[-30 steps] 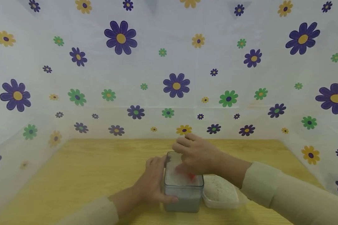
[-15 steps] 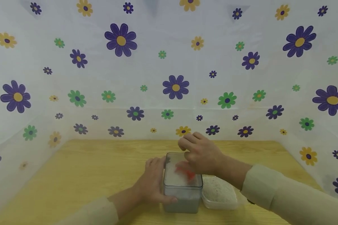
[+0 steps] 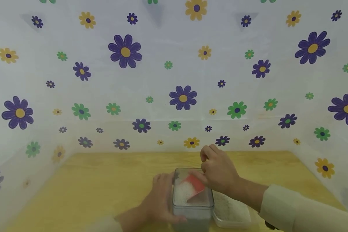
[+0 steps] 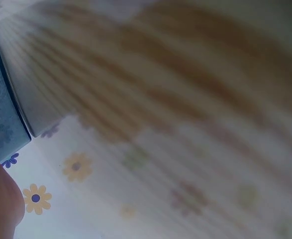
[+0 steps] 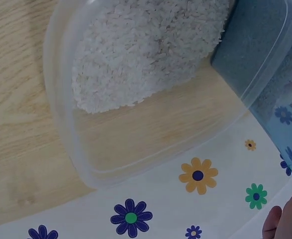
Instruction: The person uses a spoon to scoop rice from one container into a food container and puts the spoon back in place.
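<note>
A tall see-through container (image 3: 192,217) with a dark rim and white grains inside stands at the front middle of the table in the head view. My left hand (image 3: 159,199) grips its left side, the thumb across the front. Above it, my right hand (image 3: 220,170) holds a red scoop (image 3: 198,182) that is tilted inside the container's mouth over the white grains; its handle is hidden by the fingers. In the right wrist view, the container's bluish wall (image 5: 250,55) shows, and part of my right hand (image 5: 290,219) is at the lower right corner.
Right beside the container sits a shallow clear plastic tub (image 3: 230,222) of rice (image 5: 150,55), heaped toward one side. Both stand on a wood-grain table (image 3: 110,183). A white flowered sheet (image 3: 156,77) rises behind and at both sides.
My right hand has moved right, and the red scoop, blurred low in the container before, now shows more clearly near its mouth. The head view has tipped up slightly. My left hand keeps its hold.
</note>
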Tool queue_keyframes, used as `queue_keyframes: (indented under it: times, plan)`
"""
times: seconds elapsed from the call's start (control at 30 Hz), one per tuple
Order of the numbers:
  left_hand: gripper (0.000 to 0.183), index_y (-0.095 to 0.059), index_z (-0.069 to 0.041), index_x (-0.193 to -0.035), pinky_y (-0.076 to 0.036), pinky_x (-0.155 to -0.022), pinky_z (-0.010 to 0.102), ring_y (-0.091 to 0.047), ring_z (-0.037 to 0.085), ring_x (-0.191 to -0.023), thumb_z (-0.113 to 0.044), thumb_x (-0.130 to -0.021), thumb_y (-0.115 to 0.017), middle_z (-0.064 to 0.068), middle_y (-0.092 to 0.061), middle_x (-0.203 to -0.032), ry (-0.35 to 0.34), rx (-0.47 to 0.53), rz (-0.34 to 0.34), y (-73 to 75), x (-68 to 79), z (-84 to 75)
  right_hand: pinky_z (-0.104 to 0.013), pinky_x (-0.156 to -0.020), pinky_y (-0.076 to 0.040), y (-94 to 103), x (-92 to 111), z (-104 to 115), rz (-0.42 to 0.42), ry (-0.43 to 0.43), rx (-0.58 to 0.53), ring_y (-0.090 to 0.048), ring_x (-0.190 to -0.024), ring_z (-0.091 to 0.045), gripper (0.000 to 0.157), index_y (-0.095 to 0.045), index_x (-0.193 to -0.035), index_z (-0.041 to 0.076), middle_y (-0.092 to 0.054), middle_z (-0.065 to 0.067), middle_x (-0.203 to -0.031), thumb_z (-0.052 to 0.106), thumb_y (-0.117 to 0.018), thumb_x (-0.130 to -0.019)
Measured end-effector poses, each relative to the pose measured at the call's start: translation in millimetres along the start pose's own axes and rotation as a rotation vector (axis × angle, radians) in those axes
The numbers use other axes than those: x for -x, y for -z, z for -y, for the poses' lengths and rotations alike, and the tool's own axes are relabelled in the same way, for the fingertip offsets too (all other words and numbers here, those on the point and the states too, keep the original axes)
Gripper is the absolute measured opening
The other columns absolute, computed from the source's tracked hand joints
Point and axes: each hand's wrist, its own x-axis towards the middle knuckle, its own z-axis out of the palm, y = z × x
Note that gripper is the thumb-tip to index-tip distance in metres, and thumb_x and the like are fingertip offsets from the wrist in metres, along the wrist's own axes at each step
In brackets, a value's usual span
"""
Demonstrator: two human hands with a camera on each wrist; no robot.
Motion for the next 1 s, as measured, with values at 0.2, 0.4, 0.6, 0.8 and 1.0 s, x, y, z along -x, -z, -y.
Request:
queue_keyframes:
  times: [0.2,0.4,0.6,0.8,1.0]
  plan:
    - [0.112,-0.027,-0.019,-0.141,-0.023,-0.092,0.039,-0.038,0.005,-0.102,-0.083,-0.055,-0.06,-0.014,-0.047,-0.112,0.017,-0.01,0.016,-9.0,4.3,1.5,-0.024,-0.064,-0.032,-0.6,7.7,2.0,0.004,-0.148,-0.114,-0.033,-0.073,-0.011,0.056,-0.044,-0.036,0.022,-0.038,0.007,-0.073,0.052,-0.068,-0.077]
    - [0.115,-0.029,-0.012,-0.14,-0.023,-0.094,0.038,-0.038,0.009,-0.103,-0.083,-0.054,-0.061,-0.007,-0.046,-0.113,0.028,-0.047,0.036,-6.8,3.8,3.3,-0.022,-0.058,-0.034,5.6,6.7,0.2,0.054,-0.303,-0.247,-0.038,-0.076,-0.01,0.052,-0.046,-0.041,0.021,-0.041,0.005,-0.076,0.051,-0.069,-0.077]
    - [0.112,-0.023,-0.021,-0.143,-0.022,-0.095,0.039,-0.037,0.007,-0.106,-0.082,-0.056,-0.061,-0.008,-0.045,-0.117,0.061,-0.02,0.04,-6.2,3.1,1.5,-0.023,-0.051,-0.035,17.5,1.9,-5.3,0.098,-0.421,-0.334,-0.04,-0.076,-0.012,0.051,-0.05,-0.044,0.017,-0.045,0.001,-0.078,0.05,-0.067,-0.08]
    - [0.113,-0.026,-0.021,-0.143,-0.022,-0.098,0.041,-0.038,0.006,-0.109,-0.082,-0.054,-0.062,-0.01,-0.046,-0.122,0.13,-0.009,0.062,-0.2,0.6,-0.9,-0.024,-0.054,-0.036,19.9,-0.1,-9.7,0.167,-0.445,-0.34,-0.041,-0.075,-0.012,0.054,-0.051,-0.043,0.017,-0.049,0.001,-0.078,0.054,-0.062,-0.082]
    - [0.115,-0.027,-0.013,-0.143,-0.026,-0.097,0.042,-0.039,0.008,-0.109,-0.083,-0.057,-0.058,-0.006,-0.048,-0.123,0.119,-0.06,0.106,-1.7,3.3,-1.6,-0.024,-0.053,-0.033,21.1,5.5,-12.5,0.26,-0.485,-0.359,-0.041,-0.063,-0.011,0.057,-0.05,-0.044,0.016,-0.048,0.004,-0.065,0.056,-0.057,-0.084]
